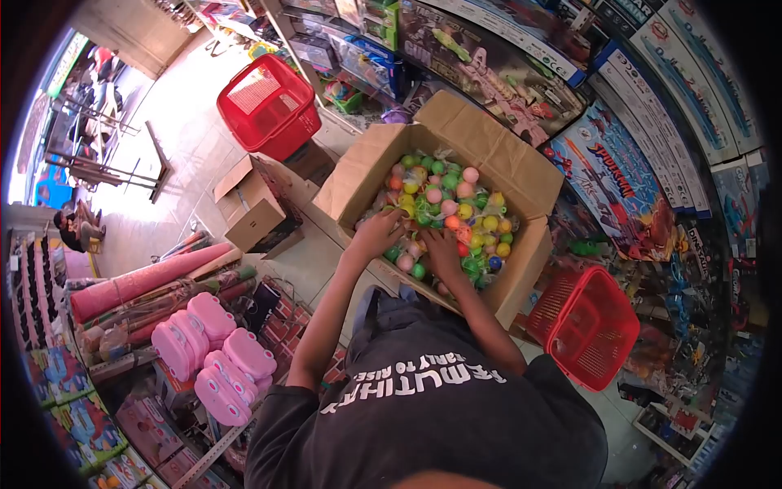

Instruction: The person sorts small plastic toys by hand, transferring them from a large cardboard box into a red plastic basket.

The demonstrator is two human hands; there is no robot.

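A large open cardboard box stands in front of me, filled with colourful plastic balls packed in clear plastic bags. My left hand reaches over the near left part of the box, its fingers curled on a bag of balls. Close beside it, my right hand dips among the balls with its fingers bent onto the same bagged balls. Both sets of fingertips are partly hidden by plastic and balls.
Red plastic baskets stand beyond the box and at its right. A smaller carton sits to the left. Pink cases and rolled material lie at lower left. Shelves of boxed toys line the right.
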